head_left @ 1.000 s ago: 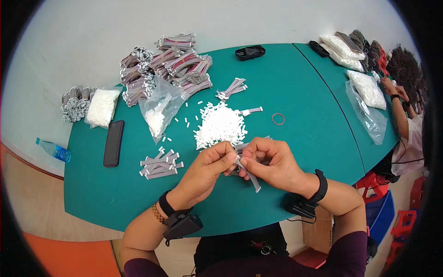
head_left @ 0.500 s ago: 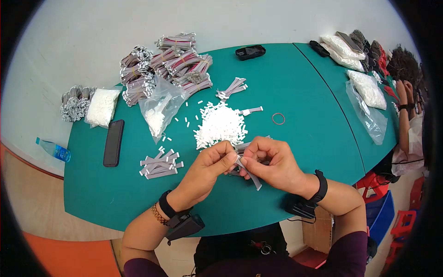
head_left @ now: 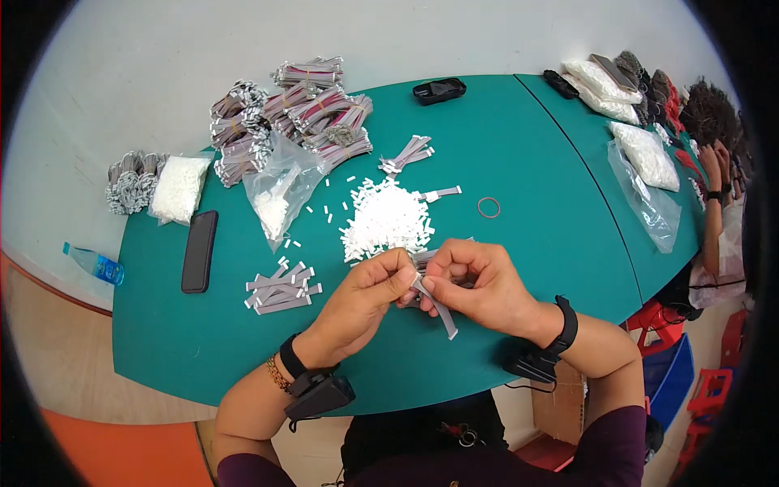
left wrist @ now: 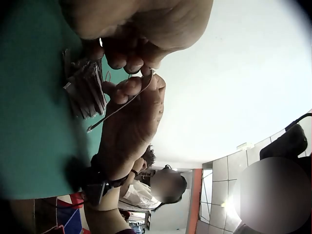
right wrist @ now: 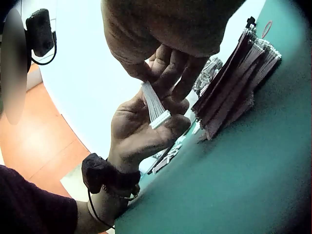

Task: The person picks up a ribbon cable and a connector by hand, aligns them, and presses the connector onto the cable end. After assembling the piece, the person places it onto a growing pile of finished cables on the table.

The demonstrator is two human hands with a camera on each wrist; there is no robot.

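Observation:
A short grey ribbon cable [head_left: 443, 315] with white connectors at its ends is held between both hands. My left hand [head_left: 365, 294] pinches the upper end between thumb and finger. Right beside it, my right hand [head_left: 487, 288] pinches the same cable near that end, fingers curled. The free end with its white connector [right wrist: 161, 119] hangs toward me. What the fingertips cover at the pinched end is hidden. Behind the hands lies a stack of ribbon cables [right wrist: 234, 87], mostly covered by them in the head view. A heap of small white connector housings [head_left: 388, 217] lies just beyond.
Loose cables [head_left: 284, 288] lie at left, near a phone [head_left: 200, 252]. Farther back are bundled cables [head_left: 320, 109], a bag of white parts [head_left: 180, 188] and an opened plastic bag [head_left: 280, 191]. A rubber band [head_left: 488, 208] lies at right. Another person's hands [head_left: 714, 166] work at the far right.
Both my hands keep nearly the same pose on the cable, with only slight shifts. At the far right, the other person's hands have moved.

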